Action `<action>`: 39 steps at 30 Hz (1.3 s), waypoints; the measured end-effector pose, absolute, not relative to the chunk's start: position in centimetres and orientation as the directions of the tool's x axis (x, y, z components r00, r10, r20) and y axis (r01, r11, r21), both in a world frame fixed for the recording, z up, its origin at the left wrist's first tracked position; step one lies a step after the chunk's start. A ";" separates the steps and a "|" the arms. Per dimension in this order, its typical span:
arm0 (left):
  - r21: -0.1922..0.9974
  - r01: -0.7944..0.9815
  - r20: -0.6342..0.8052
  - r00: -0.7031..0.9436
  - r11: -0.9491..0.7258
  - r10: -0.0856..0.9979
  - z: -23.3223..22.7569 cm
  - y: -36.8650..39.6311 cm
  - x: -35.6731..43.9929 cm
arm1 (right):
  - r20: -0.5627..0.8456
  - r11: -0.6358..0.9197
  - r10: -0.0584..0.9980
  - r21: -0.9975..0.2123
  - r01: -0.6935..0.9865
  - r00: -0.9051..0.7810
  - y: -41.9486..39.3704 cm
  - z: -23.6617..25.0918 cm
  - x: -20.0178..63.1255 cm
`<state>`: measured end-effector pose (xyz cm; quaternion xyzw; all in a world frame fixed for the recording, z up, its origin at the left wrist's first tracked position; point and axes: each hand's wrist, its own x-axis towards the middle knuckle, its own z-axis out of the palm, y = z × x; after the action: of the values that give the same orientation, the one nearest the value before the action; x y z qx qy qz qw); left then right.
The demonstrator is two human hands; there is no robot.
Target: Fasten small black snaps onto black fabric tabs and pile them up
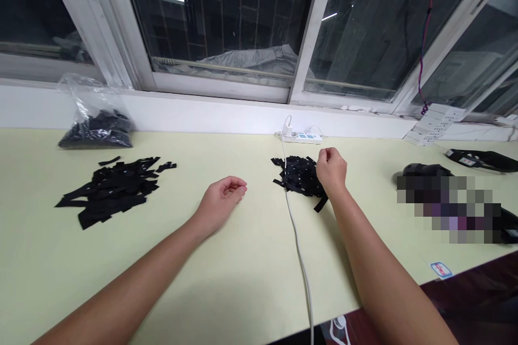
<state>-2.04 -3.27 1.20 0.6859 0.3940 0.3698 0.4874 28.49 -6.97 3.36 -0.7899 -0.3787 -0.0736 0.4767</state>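
Observation:
My left hand (222, 200) is over the middle of the table, fingers curled and thumb tip against the fingertips; nothing shows between them. My right hand (332, 168) is closed at the right edge of a small pile of black strips (301, 175), its fingertips turned away. Whatever it may hold is hidden. Small pale spots dot the strips in this pile. Farther left lies a larger, looser heap of black fabric-like strips (117, 190), apart from my left hand.
A clear plastic bag (97, 126) of black pieces stands back left. A white cable (297, 237) runs from the power strip (305, 138) across the right pile to the table's front edge. At right are white boxes (435, 123), a black strap-like object (483, 160) and a pixelated patch.

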 end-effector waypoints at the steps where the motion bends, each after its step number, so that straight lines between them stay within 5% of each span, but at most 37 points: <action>1: 0.930 0.236 0.170 0.402 -0.281 0.900 1.3 -3.1 -2.2 | 0.463 -0.253 0.540 -0.708 0.660 0.703 -6.9 3.3 28.3; 10: 0.807 0.412 0.262 0.393 -0.424 0.881 1.6 -2.7 -2.7 | 0.381 -0.216 0.821 -0.483 0.849 0.426 -6.6 2.3 28.0; 21: 0.807 0.422 0.209 0.451 -0.414 0.868 1.7 -3.1 -2.5 | 0.352 -0.196 0.896 -0.233 0.953 0.270 -6.3 1.4 26.6; 39: 0.786 0.421 0.230 0.481 -0.453 0.846 1.2 -2.8 -2.6 | 0.338 -0.184 0.895 -0.317 0.930 0.292 -6.3 1.3 26.5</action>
<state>-2.65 -2.84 1.22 0.7918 0.4000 0.3153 0.3372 26.52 -6.25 1.33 -0.7684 -0.5938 -0.0376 0.2356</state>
